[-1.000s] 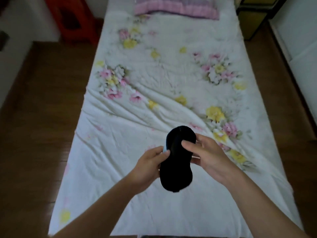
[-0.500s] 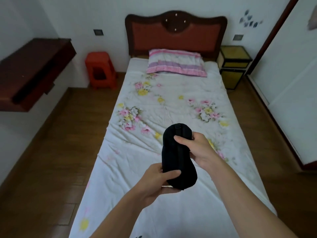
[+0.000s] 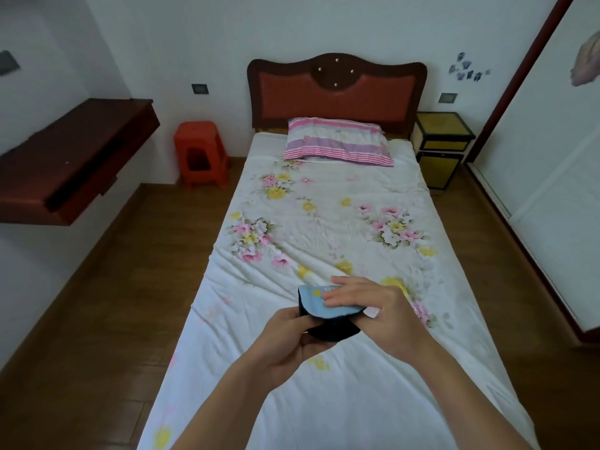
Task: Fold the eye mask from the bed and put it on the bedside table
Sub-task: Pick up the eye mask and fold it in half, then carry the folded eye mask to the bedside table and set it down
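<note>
- Both forearms bare, entering from the bottom edge and converging toward frame centre.
- Left hand (image 3: 293,344): lower of the two, palm turned inward, fingers curled; thumb and fingers pinch the near-left edge of the eye mask (image 3: 328,315).
- Right hand (image 3: 373,306): above and to the right, palm down, fingers extended leftward and laid flat across the mask's top surface.
- Right thumb tucked beneath; not clearly visible.
- Hands close together, mask held between them, clear of the bed.

The pillow (image 3: 337,145) lies at the bed's (image 3: 324,222) head, bedside table (image 3: 443,147) right, stool (image 3: 200,154) seemingly left.
</note>
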`<state>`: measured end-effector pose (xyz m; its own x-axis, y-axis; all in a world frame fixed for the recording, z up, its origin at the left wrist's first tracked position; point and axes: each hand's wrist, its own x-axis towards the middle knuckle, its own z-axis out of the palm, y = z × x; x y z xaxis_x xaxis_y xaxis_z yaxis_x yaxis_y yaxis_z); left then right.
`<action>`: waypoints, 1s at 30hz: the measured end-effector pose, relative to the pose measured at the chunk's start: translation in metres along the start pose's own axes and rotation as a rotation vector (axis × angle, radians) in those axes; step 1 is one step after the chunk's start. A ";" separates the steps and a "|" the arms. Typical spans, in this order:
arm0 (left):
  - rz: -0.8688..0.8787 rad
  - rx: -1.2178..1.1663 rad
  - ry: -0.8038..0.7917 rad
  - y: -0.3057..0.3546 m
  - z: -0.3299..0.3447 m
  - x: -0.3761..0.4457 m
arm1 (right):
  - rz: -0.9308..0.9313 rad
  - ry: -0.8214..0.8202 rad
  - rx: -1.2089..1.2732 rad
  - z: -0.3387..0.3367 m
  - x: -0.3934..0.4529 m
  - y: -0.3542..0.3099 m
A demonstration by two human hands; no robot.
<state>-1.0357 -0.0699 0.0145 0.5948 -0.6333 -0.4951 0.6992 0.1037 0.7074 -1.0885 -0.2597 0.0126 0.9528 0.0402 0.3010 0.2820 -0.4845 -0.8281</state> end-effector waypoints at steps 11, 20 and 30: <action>-0.024 -0.217 -0.114 -0.006 -0.010 -0.007 | -0.187 -0.154 -0.459 -0.006 -0.021 -0.028; 0.021 -0.014 0.034 -0.008 0.003 -0.007 | 0.154 0.295 -0.003 -0.002 -0.030 -0.027; 0.080 0.092 0.077 -0.022 0.000 -0.010 | 0.795 0.514 0.791 0.026 -0.049 -0.020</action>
<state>-1.0567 -0.0658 0.0041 0.6781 -0.5649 -0.4702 0.6113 0.0782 0.7876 -1.1376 -0.2289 0.0023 0.7862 -0.4584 -0.4144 -0.1952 0.4520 -0.8704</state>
